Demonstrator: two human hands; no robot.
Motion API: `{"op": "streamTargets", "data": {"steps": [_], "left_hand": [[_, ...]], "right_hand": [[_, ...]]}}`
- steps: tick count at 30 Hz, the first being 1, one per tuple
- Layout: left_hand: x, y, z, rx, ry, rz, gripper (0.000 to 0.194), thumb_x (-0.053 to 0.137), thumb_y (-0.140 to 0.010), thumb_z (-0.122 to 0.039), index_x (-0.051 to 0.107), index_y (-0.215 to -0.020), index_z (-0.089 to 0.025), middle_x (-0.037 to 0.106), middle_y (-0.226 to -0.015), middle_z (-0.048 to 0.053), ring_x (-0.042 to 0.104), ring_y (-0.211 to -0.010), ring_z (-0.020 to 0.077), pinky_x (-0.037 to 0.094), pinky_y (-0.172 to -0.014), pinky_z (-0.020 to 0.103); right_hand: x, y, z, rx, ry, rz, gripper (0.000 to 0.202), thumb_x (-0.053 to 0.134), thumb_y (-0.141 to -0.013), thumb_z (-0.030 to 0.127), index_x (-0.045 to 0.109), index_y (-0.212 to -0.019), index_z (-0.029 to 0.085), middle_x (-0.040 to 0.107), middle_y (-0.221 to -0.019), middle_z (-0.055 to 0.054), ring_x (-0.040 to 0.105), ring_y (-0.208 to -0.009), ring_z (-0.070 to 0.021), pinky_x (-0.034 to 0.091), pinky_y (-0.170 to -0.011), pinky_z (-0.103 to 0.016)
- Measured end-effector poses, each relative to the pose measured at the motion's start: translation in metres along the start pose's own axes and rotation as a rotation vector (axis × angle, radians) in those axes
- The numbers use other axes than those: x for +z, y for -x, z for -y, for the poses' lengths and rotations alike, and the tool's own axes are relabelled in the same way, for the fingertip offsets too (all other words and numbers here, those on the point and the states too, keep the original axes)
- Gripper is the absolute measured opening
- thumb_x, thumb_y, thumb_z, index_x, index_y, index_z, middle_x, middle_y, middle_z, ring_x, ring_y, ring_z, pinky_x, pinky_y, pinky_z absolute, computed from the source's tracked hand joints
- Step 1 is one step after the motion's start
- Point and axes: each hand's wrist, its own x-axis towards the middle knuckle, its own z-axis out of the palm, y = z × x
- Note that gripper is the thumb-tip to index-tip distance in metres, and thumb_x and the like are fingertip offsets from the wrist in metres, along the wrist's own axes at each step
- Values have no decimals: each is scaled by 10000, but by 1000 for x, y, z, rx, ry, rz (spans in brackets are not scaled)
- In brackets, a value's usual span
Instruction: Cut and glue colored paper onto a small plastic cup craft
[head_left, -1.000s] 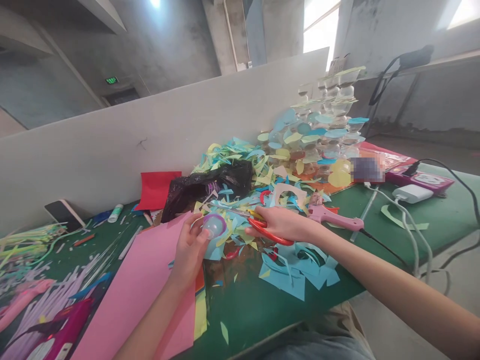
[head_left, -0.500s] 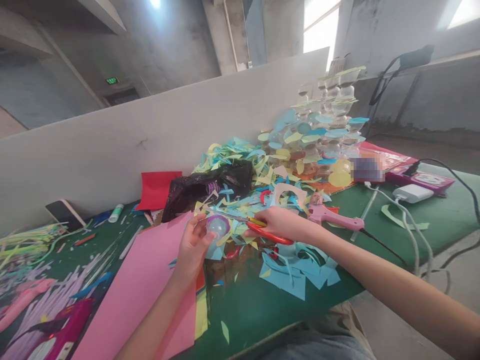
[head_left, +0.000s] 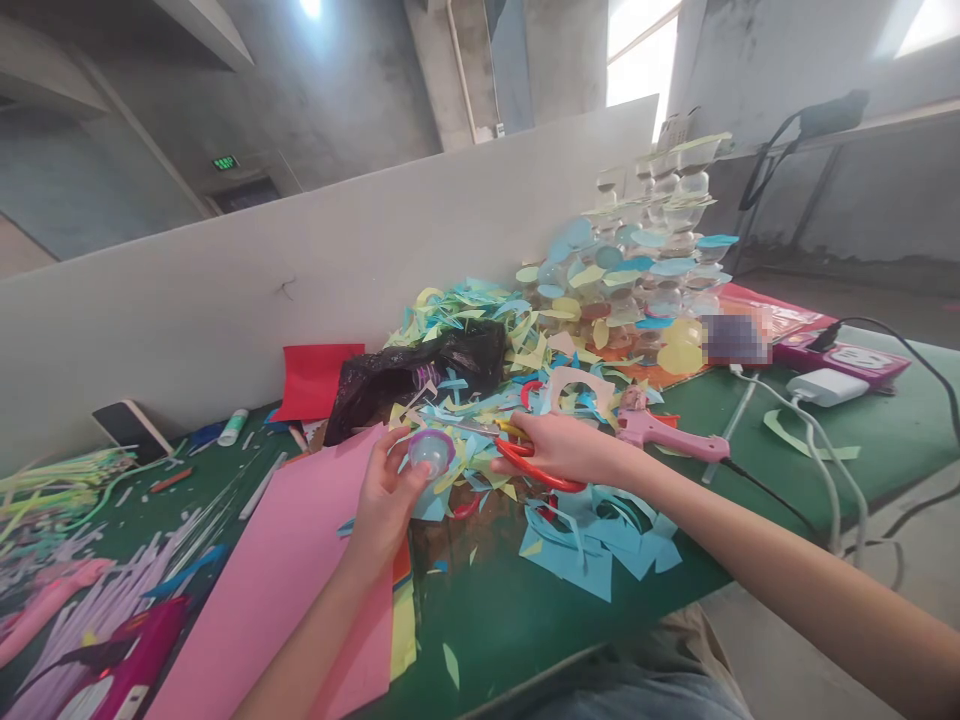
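Near the middle, my left hand [head_left: 388, 490] holds a small clear cup [head_left: 430, 456] with a purple rim by its side, fingers round it, above the edge of a pink sheet [head_left: 277, 570]. My right hand [head_left: 551, 445] grips scissors [head_left: 536, 470] with red and yellow handles; their blades point left, just above and to the right of the cup. Cut paper scraps [head_left: 480, 400] in blue, yellow and green lie beneath and behind both hands. Blue paper pieces [head_left: 574, 555] rest below my right hand.
Stacked clear cups with paper discs [head_left: 675, 235] stand at the back right. A pink glue gun [head_left: 667, 435], power strip [head_left: 862, 360] and cables lie right. Left are a black bag [head_left: 367, 390], a phone [head_left: 131, 430], a glue stick [head_left: 233, 427] and purple strips [head_left: 127, 580].
The cup has tilted and shifted slightly left in my left hand. The scissors' handles have spread apart in my right hand.
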Motion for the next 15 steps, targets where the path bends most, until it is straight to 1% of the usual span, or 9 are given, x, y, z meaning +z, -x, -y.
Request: {"op": "streamTargets", "data": {"steps": [3, 7, 9, 12, 15], "left_hand": [[-2, -4, 3, 8, -11, -16, 470, 787, -708, -362, 567, -1111, -258, 618, -1055, 15, 619, -930, 157, 530, -803, 281], [-4, -6, 6, -7, -15, 8, 444, 805, -682, -386, 601, -1041, -223, 654, -980, 22, 625, -877, 155, 513, -768, 261], [-4, -5, 6, -3, -37, 5, 450, 804, -680, -401, 626, -1053, -223, 664, -1015, 32, 626, -917, 167, 507, -784, 262], [-4, -4, 5, 13, -63, -2, 451, 787, -697, -420, 653, -1090, -243, 660, -1121, 40, 616, -1019, 191, 505, -826, 272], [-5, -4, 6, -5, -62, -3, 460, 775, -712, -427, 658, -1126, -266, 654, -1183, 36, 607, -1083, 207, 504, -861, 282]], "right_hand": [[1, 0, 1, 1, 15, 2, 594, 375, -800, 822, 428, -805, 231, 594, -672, -30, 507, -594, -187, 289, -520, -261], [1, 1, 2, -16, 4, -2, 585, 407, -794, 812, 441, -787, 228, 591, -671, -23, 476, -574, -165, 271, -509, -255], [0, 2, 2, -20, -4, 0, 579, 419, -797, 803, 460, -787, 225, 586, -669, -20, 459, -564, -154, 263, -508, -255], [0, 1, 1, -14, -8, 0, 577, 427, -798, 797, 483, -794, 223, 575, -654, -12, 447, -557, -147, 257, -511, -258], [1, 0, -1, -8, -22, 8, 577, 436, -792, 797, 482, -785, 223, 569, -648, -6, 441, -549, -141, 251, -508, -260]]}}
